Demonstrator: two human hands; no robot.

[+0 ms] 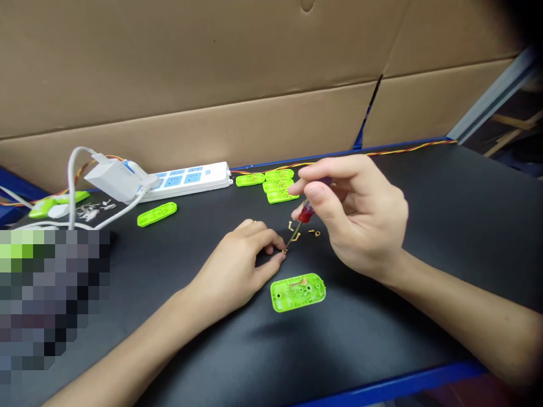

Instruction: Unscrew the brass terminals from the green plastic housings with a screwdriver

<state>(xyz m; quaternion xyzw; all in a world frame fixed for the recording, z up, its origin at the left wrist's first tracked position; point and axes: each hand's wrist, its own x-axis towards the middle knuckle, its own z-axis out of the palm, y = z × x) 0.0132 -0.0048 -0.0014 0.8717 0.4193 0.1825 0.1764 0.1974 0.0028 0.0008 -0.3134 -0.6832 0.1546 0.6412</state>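
Observation:
My right hand [360, 209] grips a screwdriver [306, 212] with a red and clear handle, its shaft slanting down to the left. The tip meets a tiny brass part [284, 251] at the fingertips of my left hand [244, 260], whose thumb and forefinger pinch it on the black table. Just below lies a green plastic shell [297, 293] with its inside up and a brass piece fitted in it. Several loose brass pieces [296, 237] lie beside the screwdriver's shaft.
Several green shells [280, 185] sit at the back, with another shell [157, 215] further left. A white power strip [186, 180] with a plugged-in adapter and white cables stands back left, near small metal parts [91, 211]. Cardboard [203, 68] rises behind the table [445, 226].

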